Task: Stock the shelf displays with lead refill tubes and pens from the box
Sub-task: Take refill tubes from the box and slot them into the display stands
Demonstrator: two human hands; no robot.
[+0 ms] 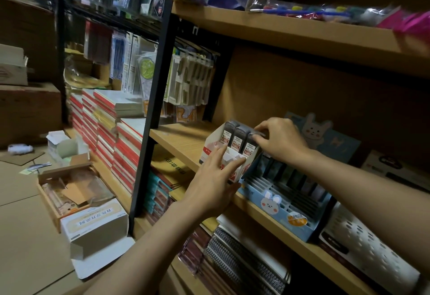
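A white and red display box (213, 142) stands on the wooden shelf (179, 141) with three dark lead refill tubes (235, 138) upright in its back row. My right hand (279, 141) pinches the top of the rightmost tube (250, 146). My left hand (214, 178) rests with straight fingers against the front of the display box. Beside it, a blue rabbit-print display (281, 208) holds several dark tubes in its back slots. On the floor lies an open cardboard box (69, 190) of stock.
A white perforated basket (363, 243) sits at the shelf's right. Spiral notebooks (244, 262) fill the shelf below. Red and white book stacks (109, 131) stand left of the black post (151, 108). An open white carton (95, 224) lies on the floor.
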